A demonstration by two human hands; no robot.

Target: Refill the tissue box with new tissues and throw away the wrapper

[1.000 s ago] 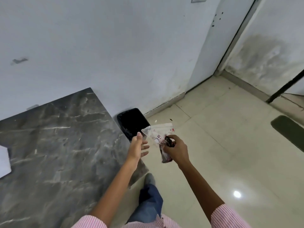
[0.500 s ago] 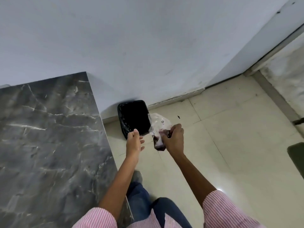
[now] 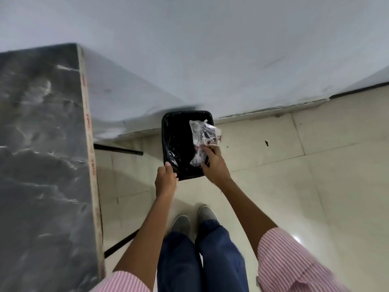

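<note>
Right hand (image 3: 214, 165): fingers pinched around the lower end of the clear plastic wrapper (image 3: 203, 140), holding it above the open bin.
Left hand (image 3: 166, 180): loosely curled, holding nothing, thumb at the near rim of the black-lined waste bin (image 3: 168, 131).
Waste bin: on the tiled floor (image 3: 315, 165), against the wall.

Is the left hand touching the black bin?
Cannot tell. In the head view the left hand overlaps the near corner of the bin, but it may be hovering above the rim.
</note>
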